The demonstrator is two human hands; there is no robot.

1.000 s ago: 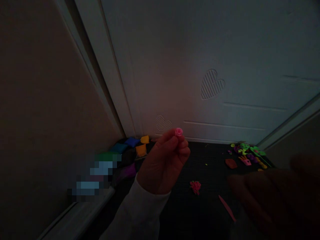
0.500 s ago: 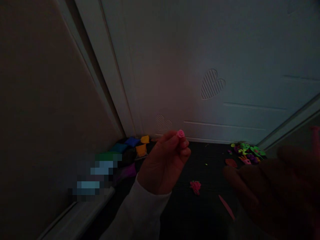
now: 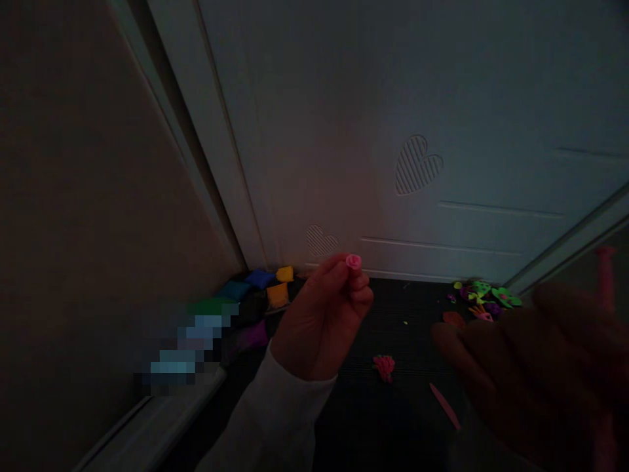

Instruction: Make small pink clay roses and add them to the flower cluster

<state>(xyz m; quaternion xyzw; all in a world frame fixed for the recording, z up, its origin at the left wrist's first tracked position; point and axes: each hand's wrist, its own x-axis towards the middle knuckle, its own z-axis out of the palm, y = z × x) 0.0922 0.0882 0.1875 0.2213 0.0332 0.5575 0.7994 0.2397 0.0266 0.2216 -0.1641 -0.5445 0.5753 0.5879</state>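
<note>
Between the thumb and fingers of my left hand [image 3: 324, 314] is a small pink clay rose [image 3: 353, 262], its swirled top facing up. My right hand [image 3: 531, 360], large, dark and close to the camera at the lower right, is curled around a pink rod-like tool [image 3: 606, 282]; one end sticks out above the hand and part shows below. On the dark surface under the hands lie a cluster of small pink clay flowers with bits of green [image 3: 384, 368] and a pink clay knife [image 3: 445, 406].
Colourful clay pieces [image 3: 506, 297] are heaped at the back right beside a reddish-brown lump [image 3: 453, 319]. Packs of coloured clay, including an orange one [image 3: 278, 295] and a blue one [image 3: 260, 278], lie at the left. A pale panel with embossed hearts [image 3: 417, 165] stands behind.
The rose has turned slightly in my left fingers, showing its swirl more from the side. My right hand has shifted a little left, bringing more of the pink tool into view.
</note>
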